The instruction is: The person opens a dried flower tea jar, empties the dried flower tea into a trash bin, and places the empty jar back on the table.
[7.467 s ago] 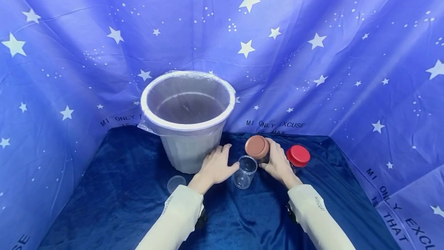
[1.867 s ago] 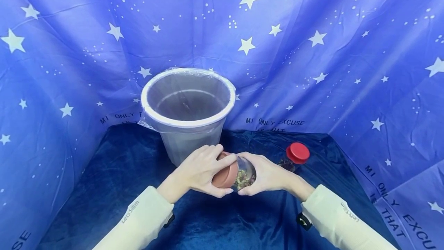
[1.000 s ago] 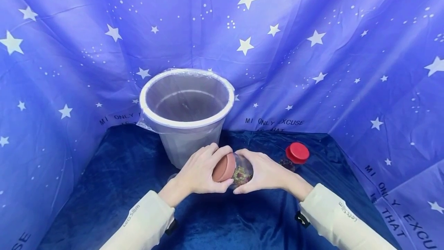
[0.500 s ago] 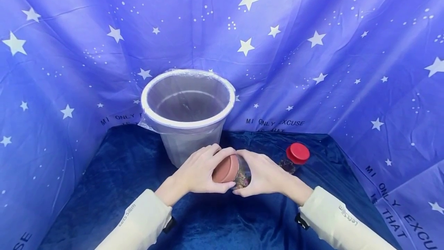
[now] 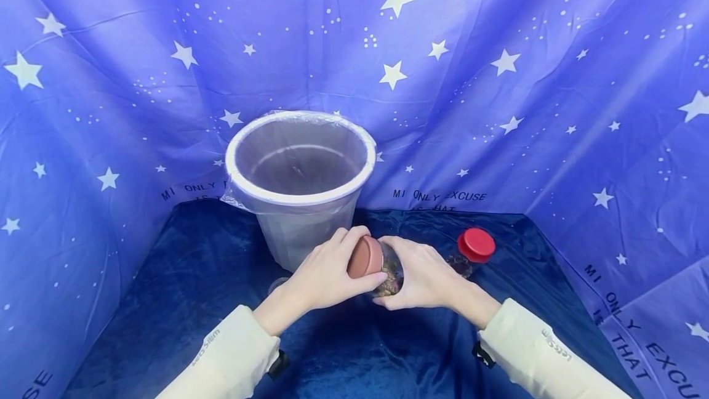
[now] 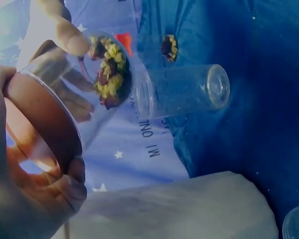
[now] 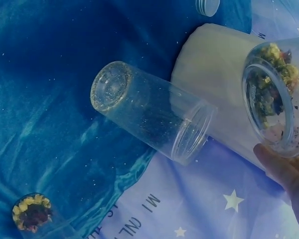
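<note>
Leftmost on the counter [image 5: 166,325], a clear lid [image 6: 296,224] and the bin [image 5: 299,233] were noted. Brown lid [image 5: 364,257] was gripped by the left hand [image 5: 327,273]; its tilted jar [image 5: 391,279], held above the counter with dried flowers [image 6: 110,74] inside, was clasped in the right hand [image 5: 426,271]. A clear jar [image 7: 149,114] was seen between bin and, rightmost, a red-lidded jar [image 5: 476,245].

Clear brown-lidded jar [image 5: 389,274], part-filled, tilted between hands [image 5: 327,273].

Head view: above the near edge of the cloth [image 5: 365,359], facing forward and down. Wrist views: close in, facing the far edge, turned; both share jar [image 5: 374,258] and cup [image 7: 149,114].
</note>
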